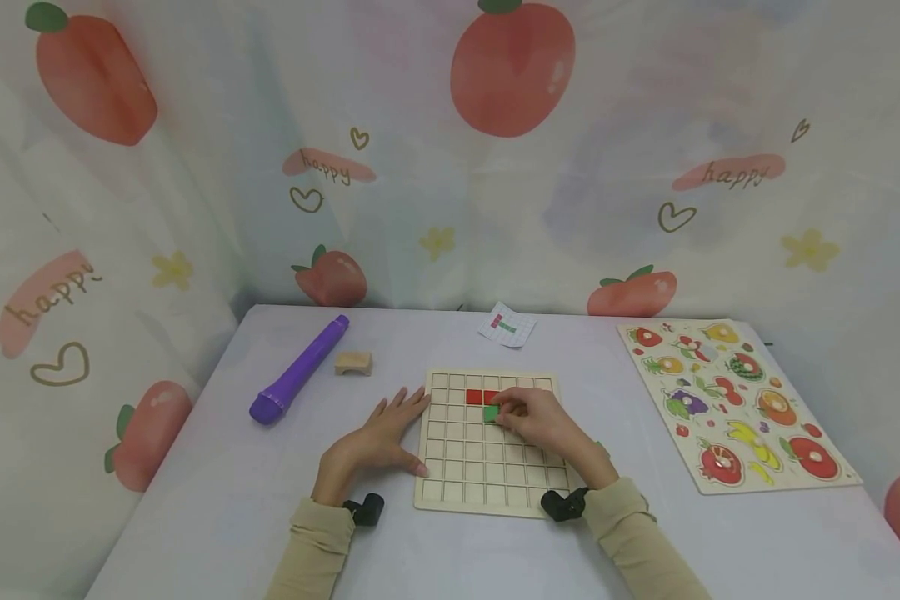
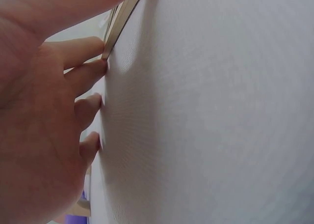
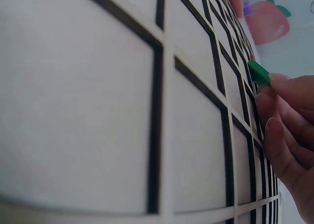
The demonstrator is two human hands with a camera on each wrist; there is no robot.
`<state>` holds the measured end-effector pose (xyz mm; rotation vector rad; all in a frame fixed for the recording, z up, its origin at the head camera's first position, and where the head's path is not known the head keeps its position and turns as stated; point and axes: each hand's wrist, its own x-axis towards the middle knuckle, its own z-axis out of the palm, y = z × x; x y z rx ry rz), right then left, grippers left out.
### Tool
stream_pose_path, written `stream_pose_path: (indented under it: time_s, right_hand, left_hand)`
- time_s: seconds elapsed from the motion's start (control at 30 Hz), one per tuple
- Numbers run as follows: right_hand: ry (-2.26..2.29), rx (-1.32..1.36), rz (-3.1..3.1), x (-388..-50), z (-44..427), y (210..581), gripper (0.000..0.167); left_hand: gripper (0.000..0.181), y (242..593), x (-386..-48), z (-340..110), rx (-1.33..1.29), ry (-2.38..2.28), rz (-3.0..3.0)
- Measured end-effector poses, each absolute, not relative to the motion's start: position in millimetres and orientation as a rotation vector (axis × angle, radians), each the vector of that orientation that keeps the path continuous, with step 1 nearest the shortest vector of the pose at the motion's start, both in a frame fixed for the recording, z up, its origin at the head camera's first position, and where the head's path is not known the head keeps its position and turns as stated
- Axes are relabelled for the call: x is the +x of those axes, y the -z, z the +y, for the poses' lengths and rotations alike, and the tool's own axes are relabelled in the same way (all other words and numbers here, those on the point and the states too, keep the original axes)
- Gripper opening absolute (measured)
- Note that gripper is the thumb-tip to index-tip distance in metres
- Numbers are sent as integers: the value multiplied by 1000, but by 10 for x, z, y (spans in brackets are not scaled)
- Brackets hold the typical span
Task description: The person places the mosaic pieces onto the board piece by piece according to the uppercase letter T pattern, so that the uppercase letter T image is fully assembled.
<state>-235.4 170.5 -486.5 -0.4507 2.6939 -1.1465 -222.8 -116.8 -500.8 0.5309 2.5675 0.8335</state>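
Against the left edge of the gridded board [image 1: 495, 483]: left hand [image 1: 378, 439], spread, nothing held, best used as a brace. Pinched in the right hand [image 1: 537, 418]: green tile [image 1: 491, 413], tilted at the board, one row below the rightmost red tile [image 1: 489, 397]. Level first, square to the dividers [image 3: 167, 135], then press flat without nudging the red.

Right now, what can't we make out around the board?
- Head view: of the red tiles, the one on the right is partly hidden by the right hand.
- Head view: a green thing, mostly covered by the right wrist.
- Head view: squares on the card, too small to count.
- Left wrist view: the left hand's thumb tip, cut off by the top edge.
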Motion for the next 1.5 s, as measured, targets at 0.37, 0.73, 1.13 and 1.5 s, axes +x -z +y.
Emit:
stream_pose_path:
  time_s: [0.37, 0.73, 1.13, 1.5]
  right_hand:
    - [1088, -448, 2715, -2357, 1723, 4878, 22]
    - [1074, -486, 2736, -2369, 1747, 4924, 22]
    - [1109, -516, 2790, -2216, 1880, 4865, 22]
    - [1116, -350, 2826, -1959, 2172, 4824, 25]
  left_hand:
    - [117, 5028, -2239, -1161, 549, -829, 2573]
    - [117, 5029, -2242, -1154, 549, -809, 2575]
    - [116, 5005, -2231, -1168, 543, -794, 2570]
    - [116, 4994, -2226, -1171, 528, -792, 2563]
